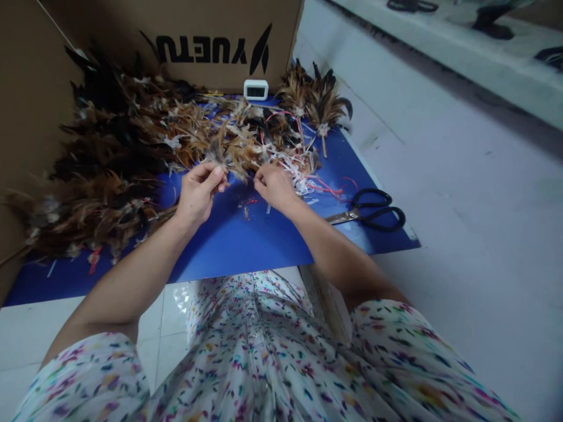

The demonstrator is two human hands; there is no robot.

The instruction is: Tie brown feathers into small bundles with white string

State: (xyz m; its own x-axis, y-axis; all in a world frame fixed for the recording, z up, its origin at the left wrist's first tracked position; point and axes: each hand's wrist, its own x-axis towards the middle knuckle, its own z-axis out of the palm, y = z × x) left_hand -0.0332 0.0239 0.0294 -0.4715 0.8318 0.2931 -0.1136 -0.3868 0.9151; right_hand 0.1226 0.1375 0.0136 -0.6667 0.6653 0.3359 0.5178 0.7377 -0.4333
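Note:
My left hand (199,190) is closed in a pinch at the near edge of the feather pile. A fluffy grey-brown feather (216,151) shows at its fingertips, its lower end hidden by the fingers. To the right, my right hand (276,186) is closed too, fingertips pressed together and turned toward the left one; whatever is between them is hidden. Brown and black feathers (185,132) lie heaped behind both hands. Beside my right hand sits a tangle of white and pink string (299,176). Small scraps (247,205) are on the blue board between my forearms.
Black-handled scissors (369,211) rest at the right of the blue board (246,249). A small white digital clock (255,89) stands before a cardboard box wall (197,23). Bound feather bunches (319,99) are at the back right. A pale wall (461,193) borders the right side.

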